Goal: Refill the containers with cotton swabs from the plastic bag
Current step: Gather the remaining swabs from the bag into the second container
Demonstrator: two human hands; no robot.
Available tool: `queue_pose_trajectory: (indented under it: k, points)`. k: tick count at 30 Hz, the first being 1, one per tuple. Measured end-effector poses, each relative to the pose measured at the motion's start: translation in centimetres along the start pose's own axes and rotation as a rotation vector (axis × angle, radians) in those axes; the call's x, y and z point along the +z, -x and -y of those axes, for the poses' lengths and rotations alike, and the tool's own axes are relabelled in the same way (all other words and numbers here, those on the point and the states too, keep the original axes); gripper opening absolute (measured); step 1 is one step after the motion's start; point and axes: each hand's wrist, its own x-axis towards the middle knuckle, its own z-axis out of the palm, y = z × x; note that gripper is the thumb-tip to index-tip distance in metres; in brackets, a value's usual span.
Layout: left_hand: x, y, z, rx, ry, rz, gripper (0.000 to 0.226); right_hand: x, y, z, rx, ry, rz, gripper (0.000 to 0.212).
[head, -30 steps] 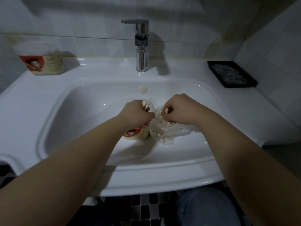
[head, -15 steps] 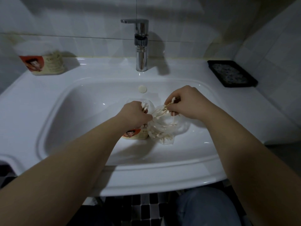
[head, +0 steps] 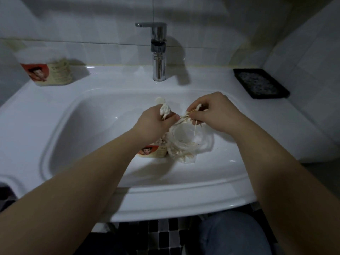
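2x containers [head: 48,71] [head: 153,153], 1x bag [head: 184,147], 1x tap [head: 158,52], 1x tray [head: 260,83]

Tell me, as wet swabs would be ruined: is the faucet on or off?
Off: no stream of water shows below the faucet, and none runs in the sink.

No word, brand or number can be read. The back container [head: 46,70], at the back left corner of the sink [head: 110,80], bears a label [head: 39,72] with a red panel, a cartoon figure and a cream panel of small print, too blurred to make out. The front container [head: 152,153], in the basin, shows a like red panel and figure, and its print is just as illegible.
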Motion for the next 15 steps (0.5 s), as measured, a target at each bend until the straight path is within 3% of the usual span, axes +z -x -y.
queue_pose_trajectory:
  k: [3,10,15]
  points:
    - [0.1,0.2,-0.1,0.047,-0.014,0.037,0.015,0.1,0.0,0.0,-0.020,-0.063,0.016,0.015]
    - [-0.5,0.5,-0.9,-0.071,0.204,0.151,0.028,0.3,-0.2,-0.3,0.042,-0.129,0.081,0.018]
    - [-1.0,0.4,-0.3,-0.107,0.156,0.225,0.026,0.0,-0.2,-0.6,0.084,-0.111,0.088,0.016]
